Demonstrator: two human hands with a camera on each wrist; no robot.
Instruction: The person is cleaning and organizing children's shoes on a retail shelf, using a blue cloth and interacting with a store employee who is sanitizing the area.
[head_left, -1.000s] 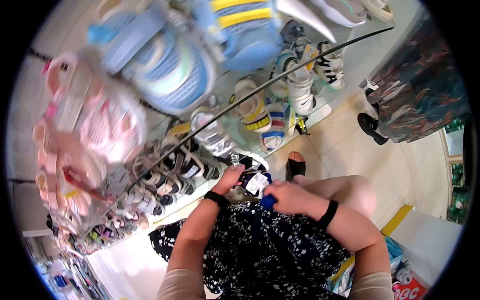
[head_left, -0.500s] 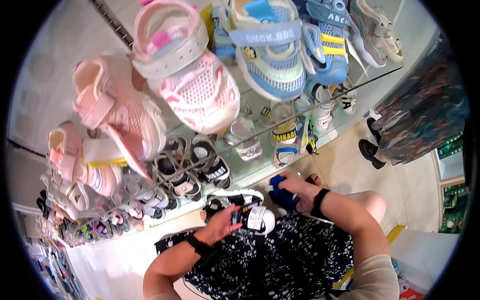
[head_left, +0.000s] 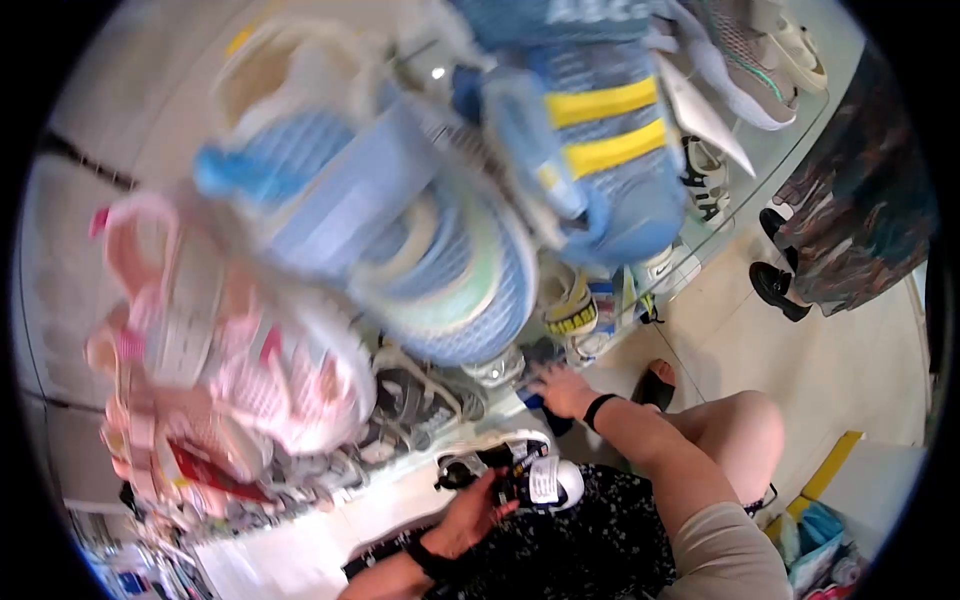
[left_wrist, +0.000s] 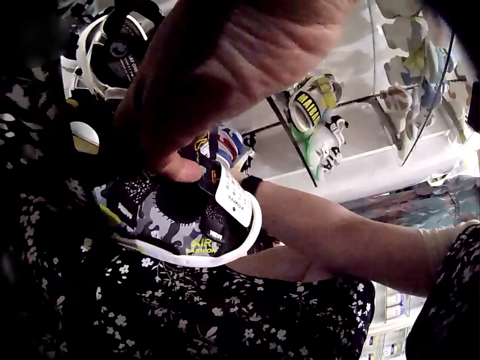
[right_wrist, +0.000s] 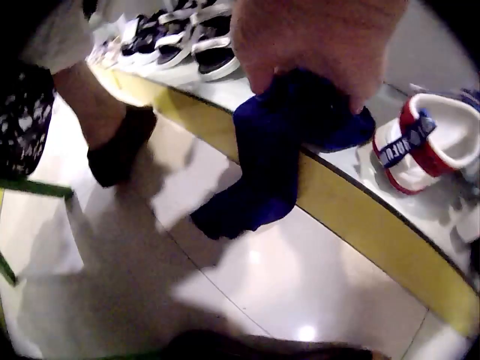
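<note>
In the left wrist view a camouflage sandal (left_wrist: pixel 169 221) with a white sole and a paper tag (left_wrist: pixel 233 196) rests on the flowered skirt. The left hand (head_left: pixel 472 522) holds this sandal (head_left: pixel 545 480) at its straps, the thumb lying over the upper. Dark blue cloth, shaped like a sock (right_wrist: pixel 266 157), hangs from the right hand (right_wrist: pixel 319 45), whose fingers pinch its upper part at the edge of the low shelf. Seen from the head, the right hand (head_left: pixel 565 390) is out over that shelf edge, beyond the knees.
Blue shoes (head_left: pixel 450 270) and pink shoes (head_left: pixel 285 390) stand on a glass shelf close above the hands. More sandals (right_wrist: pixel 214 45) line the low shelf, with a red-and-white shoe (right_wrist: pixel 424 142) beside the cloth. Another person's skirt (head_left: pixel 860 210) is at the right.
The right hand has moved away from the sandal and out to the low shelf with the blue cloth. The left hand still holds the sandal over the lap. The head view has shifted.
</note>
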